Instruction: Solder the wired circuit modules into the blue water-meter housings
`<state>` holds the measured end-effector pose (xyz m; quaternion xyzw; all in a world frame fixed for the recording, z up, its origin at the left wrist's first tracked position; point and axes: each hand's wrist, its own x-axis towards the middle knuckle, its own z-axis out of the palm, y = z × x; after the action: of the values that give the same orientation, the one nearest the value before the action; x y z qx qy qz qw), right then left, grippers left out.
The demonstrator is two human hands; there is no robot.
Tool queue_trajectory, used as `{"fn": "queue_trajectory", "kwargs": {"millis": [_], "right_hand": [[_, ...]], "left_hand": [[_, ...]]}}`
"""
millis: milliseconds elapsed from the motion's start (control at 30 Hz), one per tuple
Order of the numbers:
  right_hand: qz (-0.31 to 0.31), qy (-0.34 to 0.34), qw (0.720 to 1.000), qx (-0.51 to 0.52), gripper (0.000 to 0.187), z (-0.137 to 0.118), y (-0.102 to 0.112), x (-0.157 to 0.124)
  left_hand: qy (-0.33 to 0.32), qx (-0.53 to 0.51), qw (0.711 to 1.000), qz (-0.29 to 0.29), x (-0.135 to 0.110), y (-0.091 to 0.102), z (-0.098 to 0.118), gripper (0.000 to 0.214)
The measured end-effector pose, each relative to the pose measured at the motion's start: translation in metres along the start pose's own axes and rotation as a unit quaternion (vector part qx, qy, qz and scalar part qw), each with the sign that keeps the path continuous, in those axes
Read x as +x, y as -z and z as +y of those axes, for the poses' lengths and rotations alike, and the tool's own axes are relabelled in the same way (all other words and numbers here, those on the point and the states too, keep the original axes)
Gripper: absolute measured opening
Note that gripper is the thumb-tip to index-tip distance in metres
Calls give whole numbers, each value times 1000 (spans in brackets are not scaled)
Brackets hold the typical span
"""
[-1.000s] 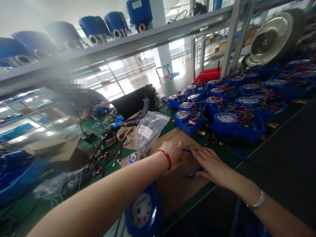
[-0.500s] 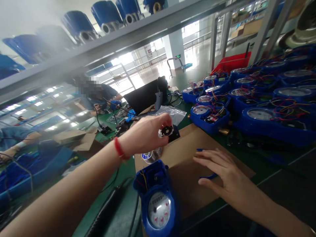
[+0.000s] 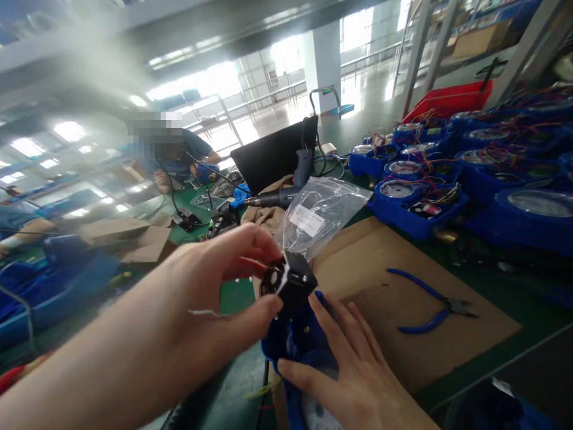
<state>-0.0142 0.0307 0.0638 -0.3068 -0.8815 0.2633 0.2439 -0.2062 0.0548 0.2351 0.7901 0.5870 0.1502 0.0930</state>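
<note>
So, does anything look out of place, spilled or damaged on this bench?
Nothing obvious: no spill or damage shows, though the picture is blurry in places. At most, the blue-handled pliers lie splayed open on the cardboard. The left hand holds a black part tilted over the blue meter, which seems ordinary handling.

Between the left fingers [image 3: 262, 245], a block [image 3: 295, 285] of smooth black plastic, faintly glossy, with a small bright stud [image 3: 304, 278], apparently metal. Beneath the right fingers [image 3: 333, 331], a housing [image 3: 293, 395] of glossy blue plastic. Just beyond the left fingers, a bag [image 3: 342, 196] of thin, clear, creased, shiny film, bearing a matt white paper label [image 3: 307, 220]; behind it, a rumpled cloth [image 3: 262, 217], brown and matt. Right of the right fingers, smooth matt brown cardboard [image 3: 380, 358] and pliers [image 3: 450, 304] with blue plastic handles and grey metal jaws. Left of the block, a smooth green worktop [image 3: 236, 298].
</note>
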Motion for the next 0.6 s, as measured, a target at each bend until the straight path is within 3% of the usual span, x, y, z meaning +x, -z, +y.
{"fn": "queue_trajectory", "kwargs": {"millis": [67, 167, 267, 600], "right_hand": [[42, -41, 998, 1, 57, 6, -16, -9], [93, -132, 986, 28, 90, 12, -34, -19], [98, -150, 982, 62, 112, 14, -44, -27], [84, -188, 978, 32, 113, 3, -42, -30]], "left_hand": [[-1, -1, 998, -58, 0, -15, 2, 26], [8, 11, 990, -144, 1, -36, 5, 20], [20, 28, 979, -203, -2, -50, 5, 18], [-37, 81, 973, -212, -2, -67, 8, 18]]}}
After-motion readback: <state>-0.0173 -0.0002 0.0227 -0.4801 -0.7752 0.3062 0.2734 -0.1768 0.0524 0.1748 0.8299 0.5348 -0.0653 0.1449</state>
